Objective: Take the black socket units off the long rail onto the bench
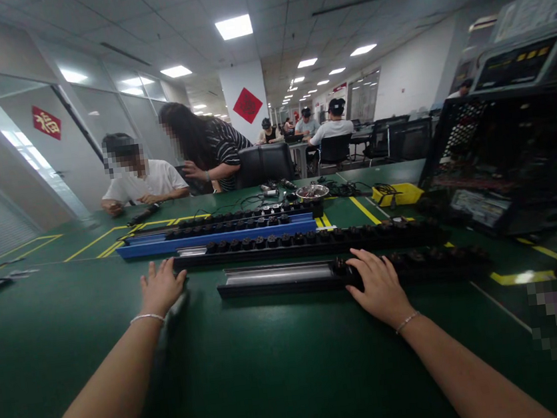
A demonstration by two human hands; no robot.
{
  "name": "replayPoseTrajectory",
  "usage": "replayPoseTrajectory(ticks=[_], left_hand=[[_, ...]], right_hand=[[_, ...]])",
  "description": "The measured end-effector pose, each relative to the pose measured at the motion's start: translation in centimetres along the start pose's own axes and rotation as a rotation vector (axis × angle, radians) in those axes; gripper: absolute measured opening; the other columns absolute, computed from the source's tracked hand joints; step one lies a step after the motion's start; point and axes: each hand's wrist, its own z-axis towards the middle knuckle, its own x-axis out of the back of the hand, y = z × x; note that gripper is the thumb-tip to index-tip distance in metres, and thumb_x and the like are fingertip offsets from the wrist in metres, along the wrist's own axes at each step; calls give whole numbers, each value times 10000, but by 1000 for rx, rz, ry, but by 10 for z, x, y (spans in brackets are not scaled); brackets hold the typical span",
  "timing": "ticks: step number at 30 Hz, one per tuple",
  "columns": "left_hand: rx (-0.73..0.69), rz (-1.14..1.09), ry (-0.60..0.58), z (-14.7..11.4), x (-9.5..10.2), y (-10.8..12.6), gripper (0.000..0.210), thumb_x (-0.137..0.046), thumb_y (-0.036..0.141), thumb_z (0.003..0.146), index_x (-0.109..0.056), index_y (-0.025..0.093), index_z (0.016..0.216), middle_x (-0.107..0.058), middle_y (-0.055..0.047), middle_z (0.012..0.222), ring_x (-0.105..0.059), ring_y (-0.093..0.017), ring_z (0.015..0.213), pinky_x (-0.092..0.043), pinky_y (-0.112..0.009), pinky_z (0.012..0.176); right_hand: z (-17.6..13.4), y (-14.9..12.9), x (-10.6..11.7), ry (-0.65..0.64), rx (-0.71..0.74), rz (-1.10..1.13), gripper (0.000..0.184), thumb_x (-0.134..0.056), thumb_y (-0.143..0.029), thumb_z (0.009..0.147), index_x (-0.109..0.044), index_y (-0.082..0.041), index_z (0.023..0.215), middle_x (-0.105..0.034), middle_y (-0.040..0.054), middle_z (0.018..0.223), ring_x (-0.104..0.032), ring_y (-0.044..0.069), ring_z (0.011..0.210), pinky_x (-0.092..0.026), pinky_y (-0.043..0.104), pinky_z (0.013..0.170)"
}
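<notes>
In the head view, the nearest black channel strip (277, 288) lies crosswise on the green table. Its left half is a bare silvery trough; black round socket-like modules (430, 259) fill its right half. My right hand (380, 284) is curled over the strip near the leftmost modules, thumb on the near side and fingers across the top. Just behind lies a longer black strip (283, 251) lined with similar modules. My left hand (161, 288) is beside its left end, fingers apart and the thumb close to the end; contact is unclear.
Behind are a blue channel (212, 241), a metal bowl (312, 192) of small parts, cables, and a yellow bin (397, 193). An open computer case (508, 156) stands at right. Two people are across the table, one seated, one leaning over.
</notes>
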Motion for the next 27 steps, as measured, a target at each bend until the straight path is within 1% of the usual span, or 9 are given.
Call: replayPoseTrajectory(ticks=[3,6,8,11,13,15,19,23,27], left_hand=[[-71,-117,199,-9,9,39,566,-347,403,874,-418,58,1317,-439,-182,1374,-210,-343,1358,-258,-534,1062],[-313,-269,264,-28,19,100,490,-391,365,874,-461,76,1263,-486,-162,1335,-267,-274,1348,-253,-447,1101],[-470,-376,202,-46,26,149,459,-419,353,874,-458,111,1262,-505,-129,1323,-325,-240,1324,-277,-413,1100],[-634,-473,12,-76,34,218,440,-471,351,864,-482,122,1240,-520,-118,1313,-374,-218,1297,-304,-372,1093],[-690,-522,-81,-92,36,255,453,-502,360,854,-478,142,1250,-522,-107,1315,-387,-211,1290,-318,-360,1084],[-701,-560,-129,-103,35,282,464,-514,361,850,-469,164,1267,-529,-91,1310,-401,-205,1280,-333,-344,1070],[-690,-507,-250,-109,27,308,489,-555,388,822,-498,163,1252,-561,-104,1272,-460,-239,1227,-362,-356,1027],[-648,-477,-286,-106,24,307,440,-552,445,817,-549,222,1197,-628,-67,1176,-562,-225,1094,-404,-327,953],[-658,-472,-284,-102,23,300,413,-551,470,812,-575,243,1156,-671,-50,1079,-598,-221,1023,-437,-306,873]], right_hand=[[1,-1,1,-4,1,7,378,-517,-289,753,-504,-208,1122,-476,86,1348,-373,249,1267,-219,511,1059],[2,-2,1,-8,6,17,357,-516,-280,750,-521,-212,1101,-470,81,1355,-356,259,1278,-188,531,1069],[2,-3,2,-16,0,28,343,-515,-277,750,-532,-218,1088,-464,74,1361,-346,262,1283,-179,543,1070],[3,-4,3,-35,-16,41,344,-521,-271,747,-543,-220,1087,-453,70,1369,-325,262,1296,-179,554,1070],[4,-5,4,-51,-19,45,348,-528,-270,743,-552,-229,1088,-448,65,1373,-308,267,1303,-170,570,1068],[4,-7,6,-69,-14,48,337,-530,-267,743,-567,-240,1077,-444,64,1375,-294,275,1309,-164,591,1061],[3,-9,10,-88,-6,58,352,-532,-274,748,-576,-260,1097,-430,66,1383,-278,294,1312,-159,621,1045],[2,-10,12,-84,27,60,392,-538,-273,748,-567,-284,1138,-412,68,1397,-253,306,1323,-130,633,1047],[3,-10,10,-98,16,58,404,-532,-281,755,-550,-280,1158,-410,67,1399,-251,300,1325,-130,632,1047]])
